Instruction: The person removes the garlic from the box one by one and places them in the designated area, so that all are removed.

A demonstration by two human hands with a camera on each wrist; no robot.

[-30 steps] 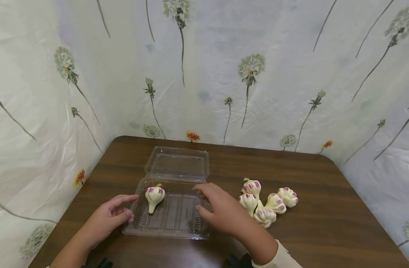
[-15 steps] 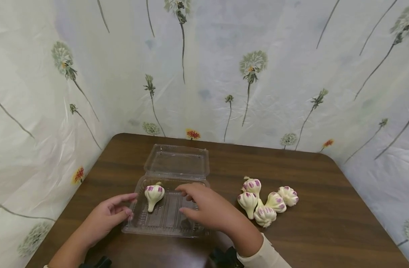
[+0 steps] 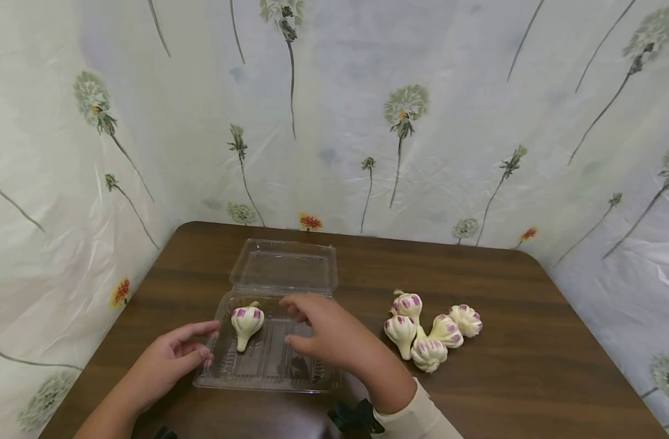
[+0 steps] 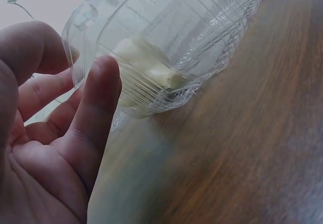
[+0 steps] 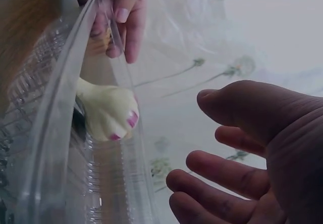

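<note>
A clear plastic clamshell container (image 3: 269,381) lies on the table with its lid (image 3: 287,265) folded back. One garlic bulb (image 3: 248,322), white with purple patches, sits in its left part, neck toward the near edge. My left hand (image 3: 172,360) pinches the container's left rim; in the left wrist view the thumb (image 4: 96,100) and forefinger stand on either side of that rim. Over the right half of the container hovers my right hand (image 3: 334,335), fingers apart and holding nothing. The right wrist view shows its spread fingers (image 5: 227,178) beyond the container wall.
Several more garlic bulbs (image 3: 429,352) lie in a loose group to the right of the container. The brown wooden table (image 3: 510,366) ends at a pale curtain (image 3: 334,122) printed with dandelions, which stands behind and at both sides.
My right hand has moved left, from the container's right edge to over its inside. The left hand stays at the left rim, and the garlic bulbs keep their places.
</note>
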